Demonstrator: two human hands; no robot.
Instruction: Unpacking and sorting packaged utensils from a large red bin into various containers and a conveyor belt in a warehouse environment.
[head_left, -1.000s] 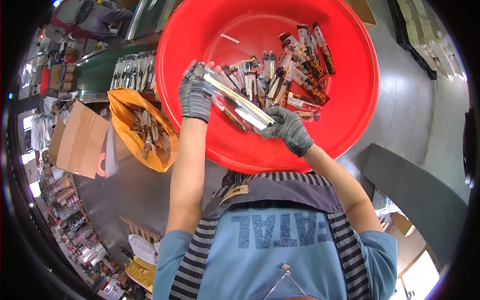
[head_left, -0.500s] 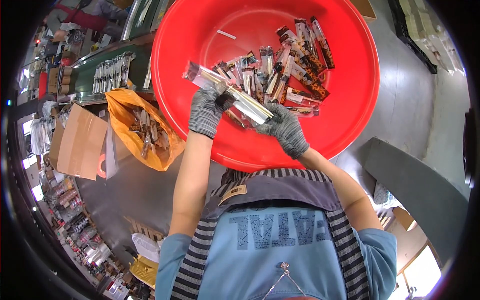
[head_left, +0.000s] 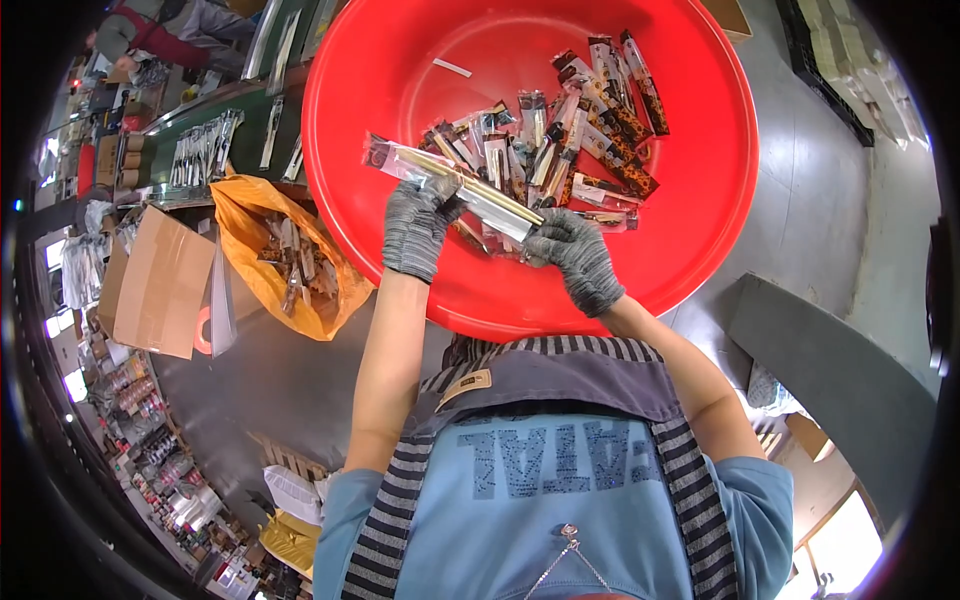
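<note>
Grey floor [head_left: 270, 385] surrounds the red basin [head_left: 690, 240], which is the reference for all positions below. Left of the basin, just beside its rim, you have an orange bag [head_left: 238, 215] holding more packets; farther left, a cardboard box [head_left: 165, 285]. Beyond the basin's upper left is a green table [head_left: 256, 130] bearing a row of clear packets [head_left: 205, 148].

Your hands are both gloved in grey knit. One long clear packet [head_left: 497, 208], with pale sticks and a white strip visible inside, is held over the basin's near left part, slanting down to the right. Your left hand [head_left: 415, 228] grips it around the middle; your right hand [head_left: 577, 260] pinches its lower right end. Loose packets [head_left: 620, 170], several brown-patterned, lie heaped inside the basin, toward its right side. One white slip [head_left: 452, 67] lies apart from them, toward the basin's far left.
</note>
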